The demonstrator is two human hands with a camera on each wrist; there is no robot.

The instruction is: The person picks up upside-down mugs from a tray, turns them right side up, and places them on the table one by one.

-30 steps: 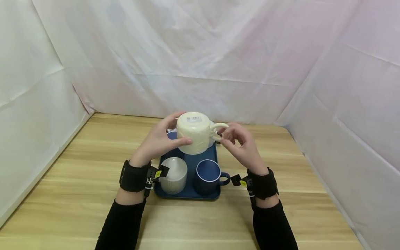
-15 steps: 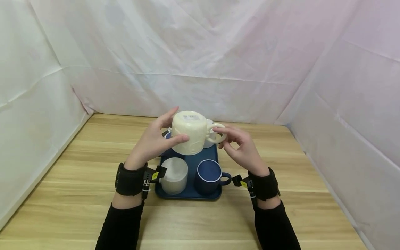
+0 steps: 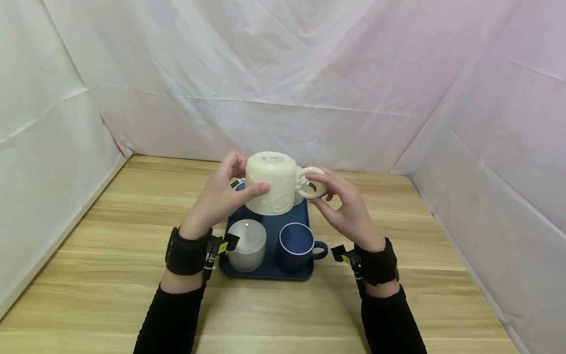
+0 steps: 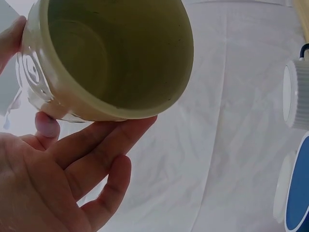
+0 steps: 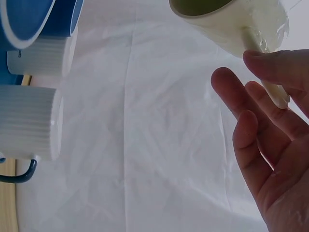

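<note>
Counting two hands (image 3: 221, 196), one cream mug (image 3: 269, 182)

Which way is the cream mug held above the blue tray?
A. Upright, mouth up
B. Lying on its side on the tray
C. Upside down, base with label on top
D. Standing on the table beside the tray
C: the cream mug shows its labelled base on top, gripped by the left hand above the blue tray, the right hand at its handle.
</note>
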